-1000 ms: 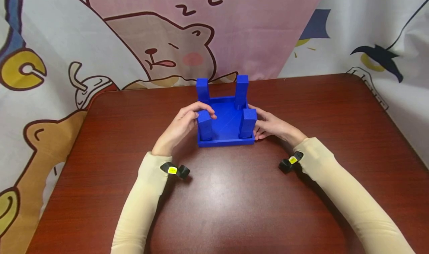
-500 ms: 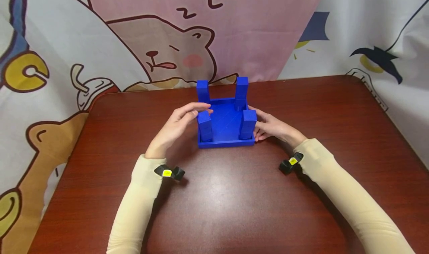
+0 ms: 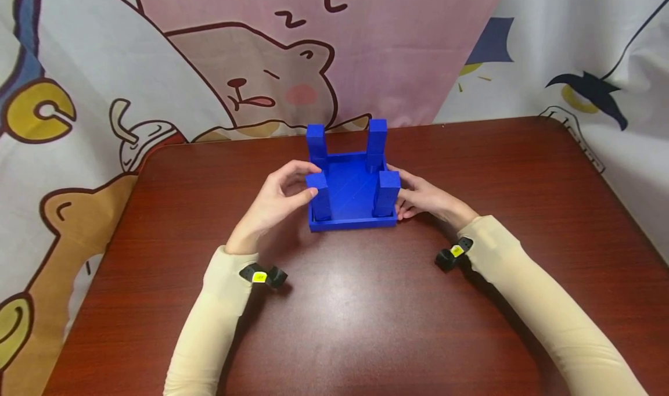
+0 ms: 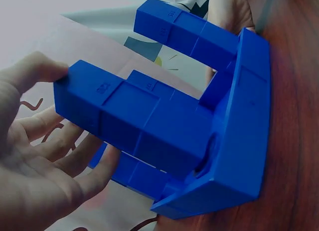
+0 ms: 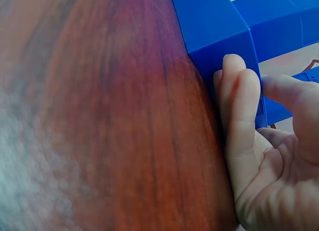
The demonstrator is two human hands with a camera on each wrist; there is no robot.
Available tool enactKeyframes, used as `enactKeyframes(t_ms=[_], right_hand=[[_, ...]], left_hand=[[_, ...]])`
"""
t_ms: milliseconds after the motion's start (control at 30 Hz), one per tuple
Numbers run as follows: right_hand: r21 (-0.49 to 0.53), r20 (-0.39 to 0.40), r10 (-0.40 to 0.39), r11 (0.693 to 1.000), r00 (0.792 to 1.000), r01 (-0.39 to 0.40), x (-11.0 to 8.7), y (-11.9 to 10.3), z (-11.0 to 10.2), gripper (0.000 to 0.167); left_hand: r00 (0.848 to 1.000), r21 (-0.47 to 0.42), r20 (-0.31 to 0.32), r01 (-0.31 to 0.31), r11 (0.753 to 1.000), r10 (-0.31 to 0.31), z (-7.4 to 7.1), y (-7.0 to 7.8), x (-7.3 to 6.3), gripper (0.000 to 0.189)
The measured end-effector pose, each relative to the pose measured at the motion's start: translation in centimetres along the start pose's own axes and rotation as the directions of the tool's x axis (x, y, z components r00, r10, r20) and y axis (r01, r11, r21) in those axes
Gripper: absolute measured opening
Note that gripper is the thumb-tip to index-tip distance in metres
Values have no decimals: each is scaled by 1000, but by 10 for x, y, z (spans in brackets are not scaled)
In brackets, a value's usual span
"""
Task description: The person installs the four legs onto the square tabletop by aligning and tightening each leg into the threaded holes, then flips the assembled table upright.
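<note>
A blue square tray (image 3: 352,224) with a low rim sits on the table, a blue post standing at each corner. My left hand (image 3: 276,195) is at the near-left post (image 3: 322,201), its thumb on the post's upper end and its fingers round the far side. In the left wrist view this post (image 4: 124,111) leans a little and has raised marks near its top. My right hand (image 3: 425,197) holds the tray's right side, low by the near-right post (image 3: 387,195). In the right wrist view curled fingers (image 5: 242,111) press the outer wall; part of the thumb is hidden.
The far-left post (image 3: 316,143) and far-right post (image 3: 376,143) rise near the table's back edge. Behind the brown wooden table (image 3: 345,315) hangs a cloth (image 3: 397,53) with cartoon prints. Each sleeve carries a small black wrist camera (image 3: 446,259).
My left hand has drawn back to the left, its fingers leaving the space over the tray, and its thumb has come onto the near-left post. My right hand and the tray stay put.
</note>
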State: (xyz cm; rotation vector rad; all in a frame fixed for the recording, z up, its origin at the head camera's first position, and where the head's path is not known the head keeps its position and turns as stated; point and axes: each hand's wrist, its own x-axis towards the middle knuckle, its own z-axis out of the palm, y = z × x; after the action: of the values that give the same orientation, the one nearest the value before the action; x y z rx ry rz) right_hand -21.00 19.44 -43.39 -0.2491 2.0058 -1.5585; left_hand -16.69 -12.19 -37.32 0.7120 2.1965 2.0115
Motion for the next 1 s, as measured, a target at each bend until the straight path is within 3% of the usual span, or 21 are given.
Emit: enactKeyframes(t_ms=[200,333,433,600,733,867,1000], right_hand=[[3,-4,-3,1000,1000,3,-1,0,0,71],[3,-4,-14,1000,1000,14,-1,0,0,71],[-2,-2,-21,1000,1000,21,0,1,0,71],[-1,-6,-16,1000,1000,16,1,2,0,70],[9,-4,-13,1000,1000,13,1,2,0,71],[5,10,-31,1000,999,31,0,2,0,73],[4,20,-42,999,999,42,0,3,-1,73]], left_hand=[[999,-6,21,37,999,-37,2,-3,3,31],[995,-164,89,56,985,-41,7,-7,8,38],[992,-305,128,59,950,-21,10,-12,12,40],[989,-396,149,55,917,5,9,-18,16,40],[986,-402,163,39,915,29,8,-19,17,43],[987,-344,155,16,939,39,7,-26,17,49],[984,-319,176,32,947,26,-5,-59,14,49]])
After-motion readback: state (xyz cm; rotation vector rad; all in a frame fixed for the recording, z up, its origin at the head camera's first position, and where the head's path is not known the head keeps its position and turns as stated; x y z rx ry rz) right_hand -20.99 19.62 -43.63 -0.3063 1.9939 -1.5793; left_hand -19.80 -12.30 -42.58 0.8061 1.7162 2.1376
